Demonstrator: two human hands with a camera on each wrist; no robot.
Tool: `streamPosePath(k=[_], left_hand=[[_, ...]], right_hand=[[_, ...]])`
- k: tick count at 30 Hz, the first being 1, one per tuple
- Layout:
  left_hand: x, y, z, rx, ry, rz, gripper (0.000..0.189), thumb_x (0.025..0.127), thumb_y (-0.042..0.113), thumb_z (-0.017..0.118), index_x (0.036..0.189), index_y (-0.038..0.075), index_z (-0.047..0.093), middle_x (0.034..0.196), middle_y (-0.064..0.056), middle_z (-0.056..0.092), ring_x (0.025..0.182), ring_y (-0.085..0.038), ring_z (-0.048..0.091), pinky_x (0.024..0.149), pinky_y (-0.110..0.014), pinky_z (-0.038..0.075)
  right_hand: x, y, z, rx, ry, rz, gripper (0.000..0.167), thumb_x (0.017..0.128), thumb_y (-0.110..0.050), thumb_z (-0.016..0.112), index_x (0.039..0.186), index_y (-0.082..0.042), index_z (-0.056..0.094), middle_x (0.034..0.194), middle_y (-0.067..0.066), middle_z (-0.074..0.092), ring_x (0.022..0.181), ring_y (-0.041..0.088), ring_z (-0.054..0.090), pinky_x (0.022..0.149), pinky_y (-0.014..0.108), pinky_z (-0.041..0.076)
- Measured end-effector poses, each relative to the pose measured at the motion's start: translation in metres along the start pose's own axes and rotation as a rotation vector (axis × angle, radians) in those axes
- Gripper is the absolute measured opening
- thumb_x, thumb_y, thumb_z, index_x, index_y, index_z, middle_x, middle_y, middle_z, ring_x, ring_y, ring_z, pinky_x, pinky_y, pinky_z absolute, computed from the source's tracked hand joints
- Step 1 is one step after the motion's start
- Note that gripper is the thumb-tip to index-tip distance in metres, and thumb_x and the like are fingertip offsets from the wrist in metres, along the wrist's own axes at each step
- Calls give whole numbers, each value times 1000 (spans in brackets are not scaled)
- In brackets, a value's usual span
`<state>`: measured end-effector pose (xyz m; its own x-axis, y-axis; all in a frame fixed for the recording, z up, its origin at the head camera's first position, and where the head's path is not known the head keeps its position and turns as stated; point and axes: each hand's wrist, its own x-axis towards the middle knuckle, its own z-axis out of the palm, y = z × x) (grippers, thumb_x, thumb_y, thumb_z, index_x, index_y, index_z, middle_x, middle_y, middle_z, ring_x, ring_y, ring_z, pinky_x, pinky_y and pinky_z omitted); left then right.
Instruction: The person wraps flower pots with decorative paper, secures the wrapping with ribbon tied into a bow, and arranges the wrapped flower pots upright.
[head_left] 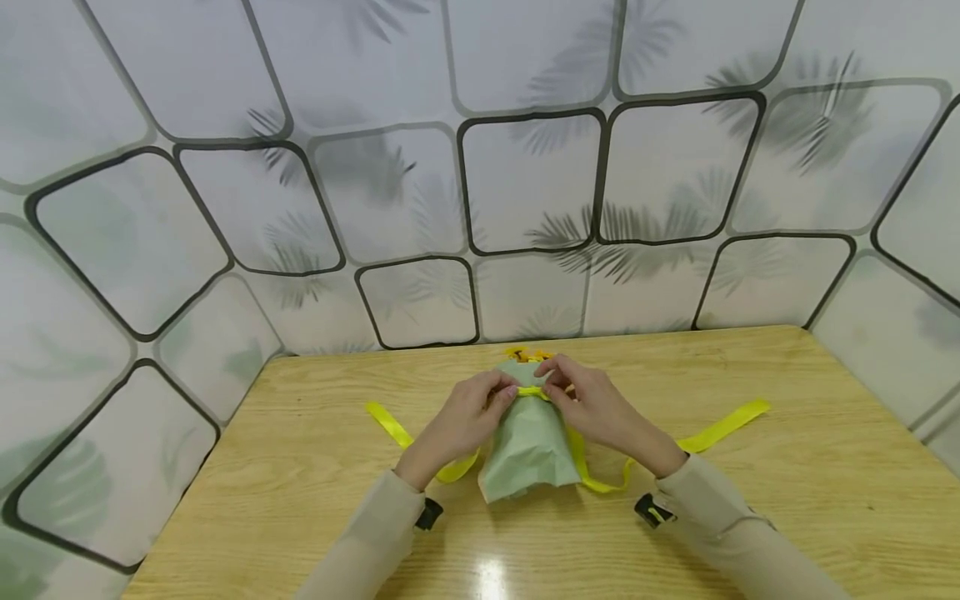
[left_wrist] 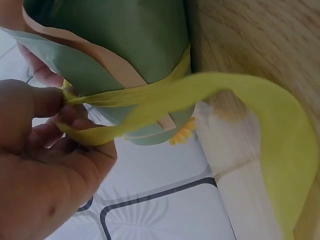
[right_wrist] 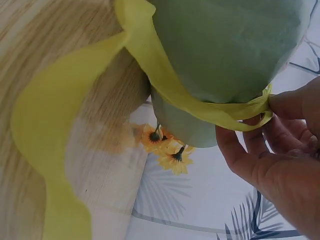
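Note:
A bouquet wrapped in pale green paper point(head_left: 528, 446) lies on the table, its orange-yellow flowers point(right_wrist: 175, 155) showing at the far end. Around the wrap runs a yellow ribbon point(left_wrist: 190, 90), whose two loose tails spread out to the left and right. My left hand point(head_left: 474, 410) pinches the ribbon between thumb and fingers on the left of the wrap. On the other side my right hand point(head_left: 592, 402) pinches it too, with a loop of ribbon at the fingertips in the right wrist view. Whether a knot lies between the hands is hidden.
The wooden table point(head_left: 315, 500) reaches back to a wall covering point(head_left: 532, 183) printed with dark outlines and leaves. A black strap piece point(head_left: 429, 514) shows by the left cuff, and a black wrist device point(head_left: 654, 510) by the right cuff.

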<state>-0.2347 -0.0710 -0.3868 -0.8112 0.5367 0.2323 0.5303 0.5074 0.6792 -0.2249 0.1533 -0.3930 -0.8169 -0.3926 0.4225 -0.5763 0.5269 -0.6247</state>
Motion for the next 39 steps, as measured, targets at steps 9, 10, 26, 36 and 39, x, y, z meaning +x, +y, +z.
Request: streamPosePath(k=[9,10,26,36,39], left_hand=[[2,-2,7,99,48,117,18,104,23,62,113,10,69,106,-5,72,84,-14,60,73,-26,51],[3,-3,8,111,56,131,16,104,22,62,110,10,70,101,-5,71,78,-13,57,70,-25,49],[11,-3,5,-121,-91,-151,47,111,37,41,77,14,63,82,-1,53,73,-15,47,66,-27,41],[11,1,2,-129,-75,-193,47,111,38,42,79,13,67,84,-2,57,74,-16,49,66,-27,42],[8,-2,2,-116,-40,-198,40,109,41,46,89,15,69,86,-1,61,75,-14,53,67,-27,45]], right_hand=[[-2,1,1,19,-25,-16,14,101,7,53,103,-6,58,86,2,64,72,6,52,65,23,48],[-2,1,1,19,-30,-8,15,101,7,53,103,-7,58,86,2,63,71,6,50,64,23,47],[-6,3,-4,-7,-71,-133,12,98,-2,65,104,-11,71,96,0,71,82,7,63,69,25,53],[-4,2,-3,-85,-7,-271,12,92,0,72,96,-10,70,91,-2,66,85,9,66,74,27,59],[-6,-1,-4,-23,-26,-204,12,94,3,69,94,-9,68,90,0,68,87,13,68,78,32,61]])
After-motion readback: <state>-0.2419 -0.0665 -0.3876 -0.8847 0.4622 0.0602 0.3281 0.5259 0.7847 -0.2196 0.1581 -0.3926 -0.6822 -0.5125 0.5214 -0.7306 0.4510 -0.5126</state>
